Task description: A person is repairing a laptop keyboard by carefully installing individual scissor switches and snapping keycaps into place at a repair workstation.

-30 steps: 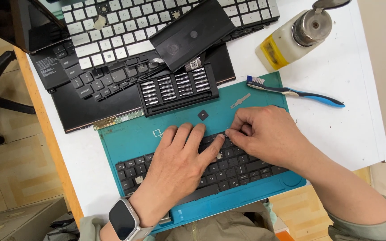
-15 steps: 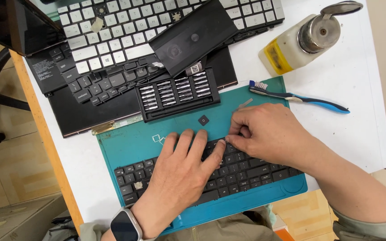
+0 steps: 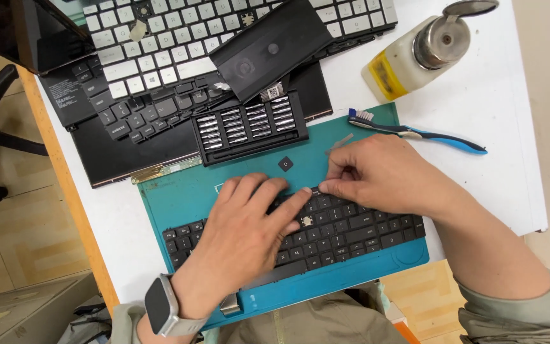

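Barely shifted vs. earlier frames: both hands on same spots, view just slid a bit so bottle & brush sit further right/up.

Left hand (image 3: pixel 243 239) flat, fingers spread & extended, palm down on black keyboard (image 3: pixel 351 232), pressing it to teal mat (image 3: pixel 179 197); gripping nothing, just pinning. Index tip reaching up-right toward kbd's top edge, near a bare key socket (image 3: pixel 306 220) w/ pale clip showing.

Right hand (image 3: pixel 383 175) curled, thumb + index pinched tight at kbd's top edge, approx. mid-length, on something small & dark – prob. a keycap or clip, too small to tell for sure. Other fingers folded under.

Key relation: kbd long axis running left-right across mat, slightly tilted, right end higher. Pinch point on far long edge, directly ahead of left fingertips and just left of right knuckles. Right hand nearer, already touching; left index almost touching right thumb.

Loose dark keycap (image 3: pixel 286 164) lying alone on mat, beyond kbd, between it & bit set (image 3: pixel 249 124).

Around: toothbrush (image 3: pixel 415 130), blue/black handle, bristles at left end, just beyond right hand. Pump bottle (image 3: pixel 415 54) far right on white worktop (image 3: pixel 504 172). Stack of other keyboards (image 3: pixel 160 70) at top left. Smartwatch (image 3: pixel 163 306) on left wrist.
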